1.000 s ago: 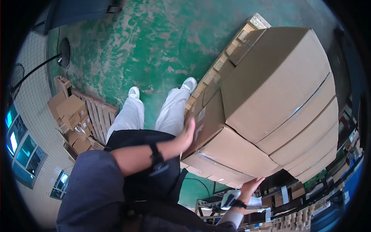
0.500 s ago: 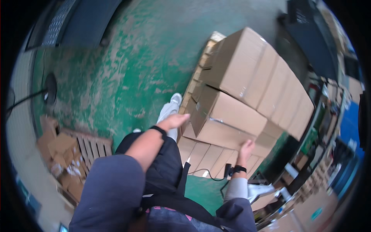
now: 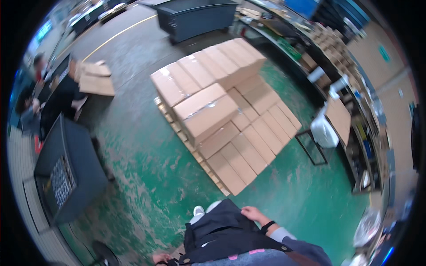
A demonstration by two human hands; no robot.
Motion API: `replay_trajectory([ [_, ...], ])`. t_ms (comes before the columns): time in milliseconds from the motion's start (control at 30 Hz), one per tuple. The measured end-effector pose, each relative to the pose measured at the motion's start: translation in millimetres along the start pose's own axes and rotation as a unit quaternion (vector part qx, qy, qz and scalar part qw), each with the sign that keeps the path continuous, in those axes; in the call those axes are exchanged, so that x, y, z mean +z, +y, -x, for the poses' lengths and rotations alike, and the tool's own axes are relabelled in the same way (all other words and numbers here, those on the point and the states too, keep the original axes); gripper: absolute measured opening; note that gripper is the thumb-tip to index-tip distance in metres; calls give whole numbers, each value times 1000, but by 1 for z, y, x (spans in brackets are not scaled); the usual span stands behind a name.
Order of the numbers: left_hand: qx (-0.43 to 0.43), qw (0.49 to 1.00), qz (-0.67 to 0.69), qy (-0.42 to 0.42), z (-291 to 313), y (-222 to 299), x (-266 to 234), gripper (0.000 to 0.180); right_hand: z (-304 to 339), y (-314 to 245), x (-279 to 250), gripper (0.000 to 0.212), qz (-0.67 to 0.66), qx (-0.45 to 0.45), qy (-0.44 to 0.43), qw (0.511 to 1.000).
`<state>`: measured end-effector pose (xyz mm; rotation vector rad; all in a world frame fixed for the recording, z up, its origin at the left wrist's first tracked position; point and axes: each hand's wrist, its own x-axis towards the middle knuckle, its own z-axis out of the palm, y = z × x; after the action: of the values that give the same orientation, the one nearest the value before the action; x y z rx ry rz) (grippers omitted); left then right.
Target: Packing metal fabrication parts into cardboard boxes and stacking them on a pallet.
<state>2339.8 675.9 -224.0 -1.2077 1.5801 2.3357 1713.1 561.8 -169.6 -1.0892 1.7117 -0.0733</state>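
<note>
A wooden pallet (image 3: 175, 128) carries stacked brown cardboard boxes in front of me. One taped box (image 3: 206, 113) sits on the upper layer at the near left, against a row of upright boxes (image 3: 208, 62). Lower boxes (image 3: 244, 150) fill the near right side. My right hand (image 3: 253, 213) is beside the edge of my black apron (image 3: 217, 230), its fingers bent inward; whether they grip the cloth is hidden. At the bottom edge, my left hand (image 3: 162, 258) hangs low beside the apron, small and blurred. Both hands are apart from the boxes.
Dark wheeled bins stand at the left (image 3: 84, 168) and far side (image 3: 195, 17). Shelving (image 3: 355, 133) lines the right, with a small metal-legged stand (image 3: 313, 148) before it. Blurred people (image 3: 40, 66) are at the far left near flattened cardboard (image 3: 95, 77).
My hands have drawn back from the upper taped box to my body. My view has turned, and the pallet now appears farther away. The taped box stays on the stack.
</note>
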Motion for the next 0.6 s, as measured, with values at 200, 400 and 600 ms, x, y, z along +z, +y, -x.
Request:
replay_trajectory([
  [200,-224,875,-55,426,-134,72,7,28,42,110,-63,42,-58,85,201,974],
  [400,-69,912,39,403,-356,279,22,24,91,192,-122,39,-225,-17,152,962],
  [600,-125,978,-83,147,-503,445,192,29,176,431,-203,32,-108,189,332,918],
])
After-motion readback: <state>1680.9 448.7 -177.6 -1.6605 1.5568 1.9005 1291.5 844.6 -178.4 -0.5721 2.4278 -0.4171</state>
